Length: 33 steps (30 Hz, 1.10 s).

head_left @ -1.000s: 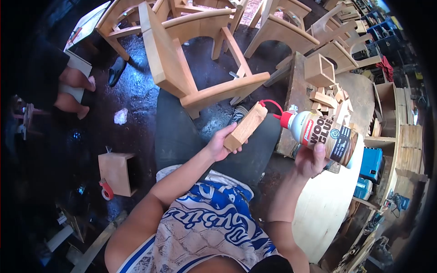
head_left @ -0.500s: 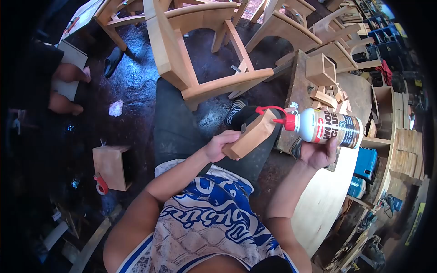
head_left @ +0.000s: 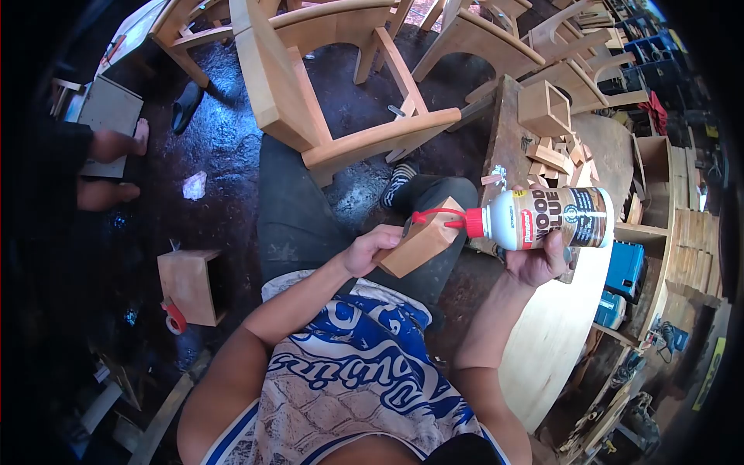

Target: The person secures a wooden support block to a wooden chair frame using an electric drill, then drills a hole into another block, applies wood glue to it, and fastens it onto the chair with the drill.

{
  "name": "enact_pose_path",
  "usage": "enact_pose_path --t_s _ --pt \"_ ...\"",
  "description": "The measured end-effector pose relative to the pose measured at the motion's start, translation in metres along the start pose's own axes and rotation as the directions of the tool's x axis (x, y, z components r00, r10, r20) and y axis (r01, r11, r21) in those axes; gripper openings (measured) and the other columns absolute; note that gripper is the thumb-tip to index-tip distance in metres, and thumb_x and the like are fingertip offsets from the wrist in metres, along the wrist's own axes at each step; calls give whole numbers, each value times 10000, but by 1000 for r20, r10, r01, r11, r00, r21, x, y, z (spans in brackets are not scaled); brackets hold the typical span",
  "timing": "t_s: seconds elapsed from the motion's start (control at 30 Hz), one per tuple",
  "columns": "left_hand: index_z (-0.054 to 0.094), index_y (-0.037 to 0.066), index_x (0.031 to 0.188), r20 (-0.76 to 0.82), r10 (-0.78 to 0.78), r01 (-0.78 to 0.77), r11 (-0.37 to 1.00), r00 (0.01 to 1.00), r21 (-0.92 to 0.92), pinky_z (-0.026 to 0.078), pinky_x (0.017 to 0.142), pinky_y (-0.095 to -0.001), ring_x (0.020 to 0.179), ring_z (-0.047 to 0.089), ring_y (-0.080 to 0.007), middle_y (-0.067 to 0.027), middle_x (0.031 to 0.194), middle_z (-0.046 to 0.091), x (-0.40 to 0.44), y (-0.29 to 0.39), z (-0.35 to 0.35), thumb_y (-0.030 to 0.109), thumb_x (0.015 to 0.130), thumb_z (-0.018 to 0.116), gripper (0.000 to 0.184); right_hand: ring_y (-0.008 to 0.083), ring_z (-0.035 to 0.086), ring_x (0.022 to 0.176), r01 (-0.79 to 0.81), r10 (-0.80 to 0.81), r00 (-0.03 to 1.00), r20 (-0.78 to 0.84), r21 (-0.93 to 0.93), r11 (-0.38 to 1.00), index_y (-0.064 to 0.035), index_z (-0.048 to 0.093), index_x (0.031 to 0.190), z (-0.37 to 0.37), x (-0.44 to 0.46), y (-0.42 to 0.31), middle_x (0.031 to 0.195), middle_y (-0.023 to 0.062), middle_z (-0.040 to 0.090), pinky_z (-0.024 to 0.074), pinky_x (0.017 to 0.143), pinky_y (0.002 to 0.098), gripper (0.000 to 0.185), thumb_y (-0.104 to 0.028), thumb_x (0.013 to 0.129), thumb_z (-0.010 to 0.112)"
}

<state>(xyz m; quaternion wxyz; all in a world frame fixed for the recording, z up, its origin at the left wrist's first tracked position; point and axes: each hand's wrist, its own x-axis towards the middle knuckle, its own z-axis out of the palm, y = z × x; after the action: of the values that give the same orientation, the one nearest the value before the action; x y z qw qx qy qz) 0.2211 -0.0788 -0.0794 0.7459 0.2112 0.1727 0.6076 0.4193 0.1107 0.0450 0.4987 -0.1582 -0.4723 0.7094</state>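
My left hand [head_left: 370, 251] is closed around a small wooden block [head_left: 415, 249], held tilted above my lap. A dark piece, partly hidden by my fingers, shows at the block's left edge. My right hand [head_left: 536, 262] grips a wood glue bottle [head_left: 552, 219] from below, lying nearly level. The bottle's red cap [head_left: 473, 223] points left, and its nozzle is at the upper right end of the block. A red strap from the cap loops over the block. Whether the tip touches the wood, I cannot tell.
A wooden chair frame [head_left: 372, 143] stands before my knees, with more chairs beyond. Wood offcuts [head_left: 552, 161] and a hollow wooden box [head_left: 545, 108] are on the bench at right. Another box [head_left: 188, 287] with red tape [head_left: 175, 316] sits left. A person's bare feet [head_left: 139, 139] show at far left.
The glue bottle has moved left, bringing its nozzle against or over the block's end. The block has shifted slightly down and left. My view has shifted a little.
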Motion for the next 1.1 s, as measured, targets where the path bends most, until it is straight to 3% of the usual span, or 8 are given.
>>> enact_pose_path --t_s 0.07,0.4,0.8,1.1 --pt "553 -113 1321 -89 -3 8 999 996 48 534 866 -299 985 687 -188 -158 1142 690 0 0 4 359 902 490 634 481 540 1268 1 -1 1000 -9 9 1000 9 364 1493 -2 -2 0 1376 292 534 414 1100 587 748 -302 899 696" --pt "588 -117 1281 -74 -17 21 998 997 52 531 864 -298 987 693 -195 -168 1110 706 -1 0 3 327 894 483 598 439 557 1271 51 -51 999 -10 25 998 61 421 1440 -6 0 3 1351 264 577 415 1104 595 653 -269 929 658" --pt "526 -115 1351 -94 -5 9 999 996 37 526 875 -323 986 684 -226 -186 1134 688 0 -5 0 358 918 449 645 369 606 1225 96 -97 995 19 52 994 38 459 1419 -4 -2 -2 1305 215 627 423 1105 582 612 -220 913 687" --pt "567 -53 1315 -57 19 -23 997 998 -72 519 890 -323 999 674 -193 -144 1130 686 2 -11 -1 346 963 403 556 447 554 1269 94 -94 995 -21 -20 995 25 431 1443 -8 -7 2 1333 254 589 424 1101 587 700 -257 880 734"
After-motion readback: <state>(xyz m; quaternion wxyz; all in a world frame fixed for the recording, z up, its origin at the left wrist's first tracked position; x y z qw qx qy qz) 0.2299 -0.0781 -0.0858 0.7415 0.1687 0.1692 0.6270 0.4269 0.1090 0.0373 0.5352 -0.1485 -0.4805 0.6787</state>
